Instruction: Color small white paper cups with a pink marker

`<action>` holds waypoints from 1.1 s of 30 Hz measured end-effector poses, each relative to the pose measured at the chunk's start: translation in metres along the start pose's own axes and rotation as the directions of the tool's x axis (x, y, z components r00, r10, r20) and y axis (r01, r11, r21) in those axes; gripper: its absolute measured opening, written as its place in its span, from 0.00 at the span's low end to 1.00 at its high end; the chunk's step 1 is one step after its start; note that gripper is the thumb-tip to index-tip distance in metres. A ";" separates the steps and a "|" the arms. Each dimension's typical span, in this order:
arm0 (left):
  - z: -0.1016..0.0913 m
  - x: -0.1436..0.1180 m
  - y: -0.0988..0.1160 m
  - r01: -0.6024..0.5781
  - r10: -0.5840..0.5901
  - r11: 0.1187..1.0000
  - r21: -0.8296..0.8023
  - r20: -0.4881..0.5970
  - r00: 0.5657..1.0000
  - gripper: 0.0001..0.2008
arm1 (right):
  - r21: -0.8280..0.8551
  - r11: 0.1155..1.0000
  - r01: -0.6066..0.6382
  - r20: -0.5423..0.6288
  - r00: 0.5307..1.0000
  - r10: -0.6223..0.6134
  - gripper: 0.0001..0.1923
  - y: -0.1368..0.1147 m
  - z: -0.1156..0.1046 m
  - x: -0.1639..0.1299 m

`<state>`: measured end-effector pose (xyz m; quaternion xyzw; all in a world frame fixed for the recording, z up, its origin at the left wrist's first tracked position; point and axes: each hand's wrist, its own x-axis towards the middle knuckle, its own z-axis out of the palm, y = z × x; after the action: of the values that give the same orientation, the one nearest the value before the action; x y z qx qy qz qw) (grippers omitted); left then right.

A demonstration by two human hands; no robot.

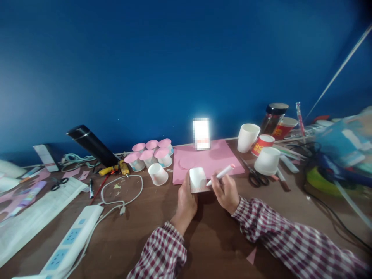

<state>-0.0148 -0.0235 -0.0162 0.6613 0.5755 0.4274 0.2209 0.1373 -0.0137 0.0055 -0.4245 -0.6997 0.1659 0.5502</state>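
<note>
My left hand [186, 198] is closed around the side of a white paper cup [197, 179], held just above the table's near middle. In my right hand [227, 190] is a white marker [222, 172] with a pink end, its tip pointing at the cup's right side. Whether the tip touches the cup, I cannot tell. Behind the cup lies a sheet of pink paper [215, 159], with a pink paper disc [188, 162] on it. Another white paper cup [158, 174] stands to the left, beside several cups with pink tops [148, 155].
Scissors [257, 176] lie right of the pink paper, near white cups [266, 161] and a red cup [263, 144]. A power strip [72, 236], a looped white cable [142, 190] and a black cylinder [91, 143] occupy the left. A blurred blue bag [345, 135] is at far right.
</note>
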 end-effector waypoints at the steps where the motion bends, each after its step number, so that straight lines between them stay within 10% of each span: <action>1: 0.000 0.000 0.000 0.001 -0.001 1.000 -0.003 0.002 1.000 0.27 | 0.003 1.000 0.001 0.002 1.000 -0.001 0.04 0.000 0.000 0.000; 33: -0.005 0.004 0.013 0.157 -0.163 0.951 -0.266 -0.003 0.987 0.20 | 0.008 0.999 -0.048 -0.003 0.999 0.048 0.05 0.000 0.000 0.002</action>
<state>-0.0115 -0.0237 -0.0024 0.5717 0.5676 0.4893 0.3340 0.1371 -0.0119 0.0063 -0.4393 -0.6878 0.1809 0.5488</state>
